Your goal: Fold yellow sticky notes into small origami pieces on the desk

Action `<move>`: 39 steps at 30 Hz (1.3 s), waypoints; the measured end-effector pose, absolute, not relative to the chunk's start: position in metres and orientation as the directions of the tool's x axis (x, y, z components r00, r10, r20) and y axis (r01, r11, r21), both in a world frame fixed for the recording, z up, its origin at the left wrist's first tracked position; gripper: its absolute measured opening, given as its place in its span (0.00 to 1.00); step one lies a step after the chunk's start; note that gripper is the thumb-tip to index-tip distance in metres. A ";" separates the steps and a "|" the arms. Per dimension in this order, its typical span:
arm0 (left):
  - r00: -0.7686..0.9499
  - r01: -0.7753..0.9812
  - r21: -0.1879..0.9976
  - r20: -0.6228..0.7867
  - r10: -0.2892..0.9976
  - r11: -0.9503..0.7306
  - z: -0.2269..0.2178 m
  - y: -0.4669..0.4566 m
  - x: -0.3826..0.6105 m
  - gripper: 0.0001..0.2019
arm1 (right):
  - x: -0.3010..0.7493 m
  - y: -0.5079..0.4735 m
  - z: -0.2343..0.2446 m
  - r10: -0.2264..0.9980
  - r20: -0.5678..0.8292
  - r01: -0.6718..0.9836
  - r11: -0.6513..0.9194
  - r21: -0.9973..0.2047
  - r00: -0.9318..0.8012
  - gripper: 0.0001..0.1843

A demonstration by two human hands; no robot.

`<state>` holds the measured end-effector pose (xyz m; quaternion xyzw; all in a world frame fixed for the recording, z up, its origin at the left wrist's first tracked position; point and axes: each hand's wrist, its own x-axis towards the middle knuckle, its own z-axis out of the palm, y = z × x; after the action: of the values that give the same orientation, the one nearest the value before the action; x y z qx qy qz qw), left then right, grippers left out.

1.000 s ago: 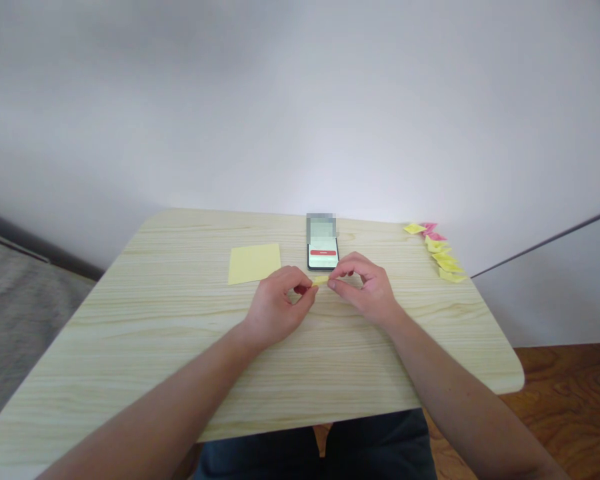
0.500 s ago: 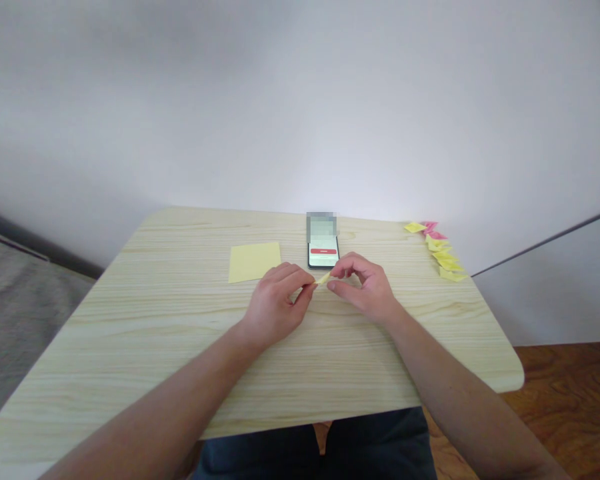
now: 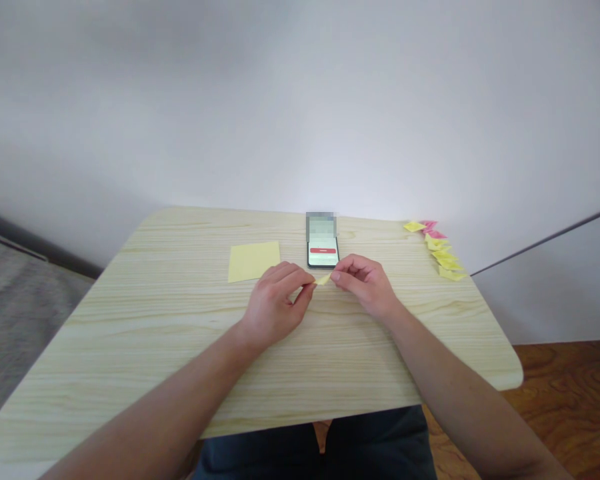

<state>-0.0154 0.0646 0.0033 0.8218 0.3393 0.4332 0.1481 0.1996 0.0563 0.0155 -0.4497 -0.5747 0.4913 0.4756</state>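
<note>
A small folded piece of yellow paper [image 3: 323, 280] is pinched between my two hands, just in front of the phone. My left hand [image 3: 280, 300] grips its left end between thumb and fingertips. At the other end, my right hand [image 3: 364, 283] closes thumb and index finger on the paper's tip. My fingers cover both ends, so the full shape of the fold is hidden. A flat yellow sheet of paper [image 3: 253, 261] lies on the table, left of the phone and beyond my left hand.
A phone [image 3: 323, 257] with a lit screen lies at the back middle of the wooden table [image 3: 180, 347]. Several folded yellow papers [image 3: 446, 259] and pink ones [image 3: 429, 226] line the back right edge. A wall [image 3: 300, 120] rises behind the table.
My right thumb has moved up to meet the index finger, closing on the paper's right tip. My left hand keeps its pinch in about the same place.
</note>
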 end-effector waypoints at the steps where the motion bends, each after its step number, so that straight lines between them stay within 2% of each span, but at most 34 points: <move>1: 0.394 0.430 0.539 0.610 0.688 -0.724 0.003 0.064 -0.016 0.04 | 0.199 0.056 0.016 0.984 0.104 0.042 0.112 -0.993 -0.144 0.13; 17: 0.389 0.406 0.604 0.565 0.728 -0.686 0.004 0.063 -0.016 0.03 | 0.202 0.057 0.013 0.982 0.099 0.054 0.109 -0.993 -0.164 0.12; 22: 0.375 0.358 0.675 0.528 0.762 -0.644 0.006 0.063 -0.015 0.03 | 0.203 0.056 0.014 0.979 0.079 0.092 0.098 -0.991 -0.189 0.14; 26: 0.382 0.292 0.798 0.409 0.829 -0.528 0.009 0.063 -0.015 0.05 | 0.203 0.056 0.015 0.976 0.079 0.109 0.103 -0.989 -0.203 0.16; 31: 0.444 0.089 0.964 0.187 0.876 -0.251 0.015 0.065 -0.015 0.10 | 0.202 0.057 0.016 0.964 0.049 0.067 0.068 -0.995 -0.262 0.15; 34: 0.485 -0.024 0.991 0.126 0.865 -0.130 0.015 0.068 -0.014 0.11 | 0.202 0.057 0.017 0.954 0.044 0.064 0.066 -0.996 -0.296 0.17; 39: 0.522 -0.091 0.995 0.079 0.849 -0.036 0.014 0.071 -0.013 0.11 | 0.203 0.057 0.016 0.946 0.045 0.063 0.069 -0.996 -0.321 0.17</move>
<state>-0.0129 0.0711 0.0139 0.6125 0.3095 0.3781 0.6214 0.2029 0.0572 0.0161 -0.4161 -0.6066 0.5407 0.4081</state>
